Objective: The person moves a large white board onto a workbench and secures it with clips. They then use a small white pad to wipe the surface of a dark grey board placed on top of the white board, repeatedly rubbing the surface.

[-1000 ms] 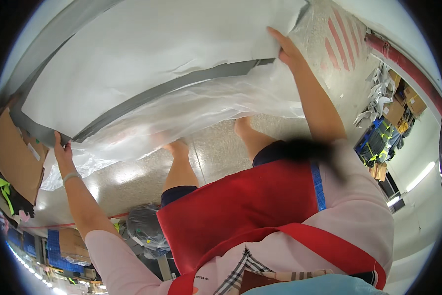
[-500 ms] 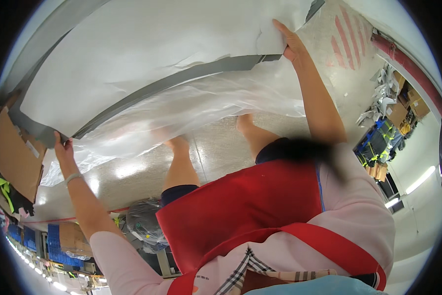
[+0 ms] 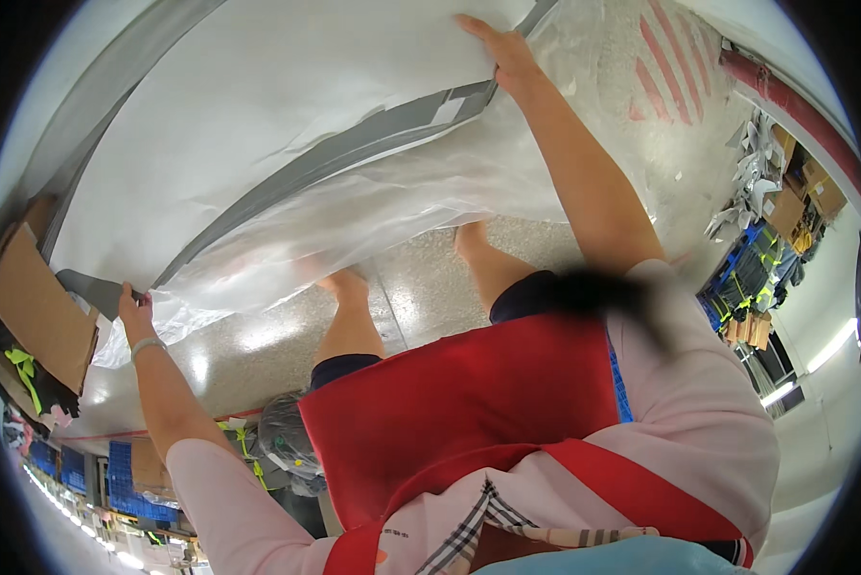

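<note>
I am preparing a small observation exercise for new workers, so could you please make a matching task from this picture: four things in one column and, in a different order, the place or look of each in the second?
Things
1. Left hand
2. Right hand
3. Apron
4. Plastic sheet

Places and looks
A. Red, worn over a pale pink shirt
B. At the right side of the white sheet
C. See-through and wrinkled, along the near side of a curved grey strip
D. At the white sheet's lower left corner

Right pairs: 1-D, 2-B, 3-A, 4-C
</note>
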The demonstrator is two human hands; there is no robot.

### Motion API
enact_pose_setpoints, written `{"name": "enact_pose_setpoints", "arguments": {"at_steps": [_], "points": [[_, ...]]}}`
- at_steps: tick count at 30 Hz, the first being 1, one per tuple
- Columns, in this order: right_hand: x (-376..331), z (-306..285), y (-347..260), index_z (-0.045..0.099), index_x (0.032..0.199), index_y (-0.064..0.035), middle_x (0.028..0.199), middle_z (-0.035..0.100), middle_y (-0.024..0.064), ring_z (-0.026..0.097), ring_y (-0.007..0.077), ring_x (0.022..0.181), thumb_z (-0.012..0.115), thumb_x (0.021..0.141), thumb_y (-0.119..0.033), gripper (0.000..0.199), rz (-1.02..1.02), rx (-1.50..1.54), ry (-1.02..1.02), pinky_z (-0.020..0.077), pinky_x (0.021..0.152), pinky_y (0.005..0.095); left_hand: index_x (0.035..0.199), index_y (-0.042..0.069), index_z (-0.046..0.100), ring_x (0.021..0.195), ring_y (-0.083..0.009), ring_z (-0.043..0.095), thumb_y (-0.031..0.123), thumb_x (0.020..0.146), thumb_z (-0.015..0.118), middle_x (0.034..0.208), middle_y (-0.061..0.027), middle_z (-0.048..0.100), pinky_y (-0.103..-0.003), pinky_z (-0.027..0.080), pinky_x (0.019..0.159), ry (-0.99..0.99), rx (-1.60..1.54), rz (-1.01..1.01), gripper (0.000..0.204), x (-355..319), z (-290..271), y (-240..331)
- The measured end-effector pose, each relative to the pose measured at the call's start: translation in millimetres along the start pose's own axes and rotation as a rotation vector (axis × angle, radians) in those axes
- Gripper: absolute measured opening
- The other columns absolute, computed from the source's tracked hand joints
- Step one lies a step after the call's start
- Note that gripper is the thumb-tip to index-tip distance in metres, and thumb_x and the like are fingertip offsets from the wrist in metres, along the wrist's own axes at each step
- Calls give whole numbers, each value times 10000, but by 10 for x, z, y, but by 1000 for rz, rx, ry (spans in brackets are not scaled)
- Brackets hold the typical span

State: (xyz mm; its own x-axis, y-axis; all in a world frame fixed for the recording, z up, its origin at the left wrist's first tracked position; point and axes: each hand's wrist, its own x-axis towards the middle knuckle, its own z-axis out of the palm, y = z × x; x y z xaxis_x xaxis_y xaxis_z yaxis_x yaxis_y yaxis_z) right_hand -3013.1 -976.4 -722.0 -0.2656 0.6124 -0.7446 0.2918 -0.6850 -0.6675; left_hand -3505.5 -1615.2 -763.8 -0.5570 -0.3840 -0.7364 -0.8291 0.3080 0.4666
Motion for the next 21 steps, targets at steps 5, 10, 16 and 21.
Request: {"name": "enact_pose_setpoints", "arguments": {"at_steps": [5,10,16,21], "points": [[64,-6,165,563,1168,74,1108,635,140,640,257,962,841,692,-249,639,2,0,129,543,801,382,1106,69,555,901,-220,533,295,878,688,1079,-66,544,-382,505,756,-36,-84,54,348,-62,97,-158],[34,-31,128,504,1248,98,1191,593,185,596,300,1070,840,685,-380,811,-45,-293,96,505,886,414,1252,103,390,1096,-339,541,269,954,527,1305,-107,504,-506,531,879,-205,-18,85,368,-667,84,-773],[-1204,-819,779,473,1309,42,1281,535,257,512,376,1199,666,777,-585,844,-121,-1091,312,405,1012,428,1310,-38,465,961,-260,646,189,926,561,1188,-152,591,-376,571,794,-785,600,346,457,-2820,58,-1767],[-2864,-163,816,636,1079,-18,1058,647,168,616,280,970,621,868,-385,424,-50,-1287,-473,483,833,383,1224,27,576,815,-204,646,208,885,603,1014,-92,659,-296,527,671,-503,343,-191,385,-4270,-569,-2018]]}}
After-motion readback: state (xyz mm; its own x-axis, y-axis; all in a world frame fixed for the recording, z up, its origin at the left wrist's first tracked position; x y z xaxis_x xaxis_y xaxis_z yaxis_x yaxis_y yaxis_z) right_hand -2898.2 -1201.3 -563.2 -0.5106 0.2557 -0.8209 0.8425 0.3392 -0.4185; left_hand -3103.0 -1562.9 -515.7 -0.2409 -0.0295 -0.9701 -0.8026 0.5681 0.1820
